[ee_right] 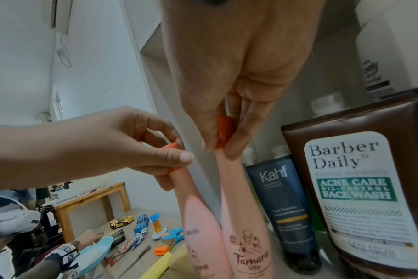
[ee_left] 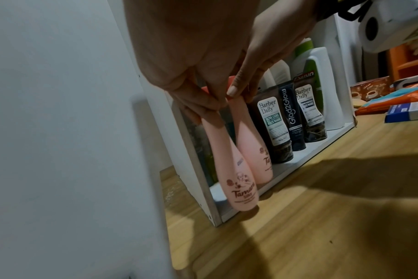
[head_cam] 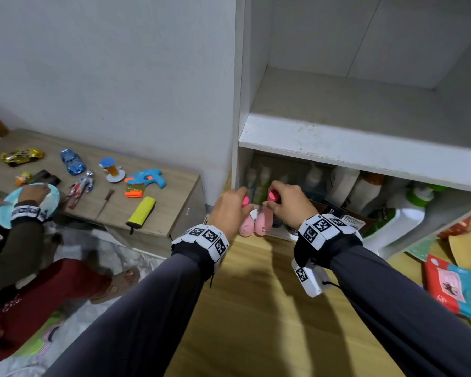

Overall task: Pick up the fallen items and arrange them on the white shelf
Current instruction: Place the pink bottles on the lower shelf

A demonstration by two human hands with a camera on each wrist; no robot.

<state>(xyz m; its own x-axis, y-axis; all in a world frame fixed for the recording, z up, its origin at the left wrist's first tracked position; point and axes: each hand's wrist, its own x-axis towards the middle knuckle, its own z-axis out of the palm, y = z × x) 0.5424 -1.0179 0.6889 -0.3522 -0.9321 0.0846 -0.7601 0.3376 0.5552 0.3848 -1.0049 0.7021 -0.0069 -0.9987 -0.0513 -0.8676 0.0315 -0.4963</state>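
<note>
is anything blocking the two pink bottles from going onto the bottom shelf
Nothing visible at the left end: the left hand and right hand hold the pink bottles just before the shelf's front edge. The brown face wash tube stands immediately to their right, so room is tight there.

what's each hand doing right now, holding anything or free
Left hand: pinching the neck of the left pink bottle.
Right hand: pinching the cap end of the right pink bottle.
</note>
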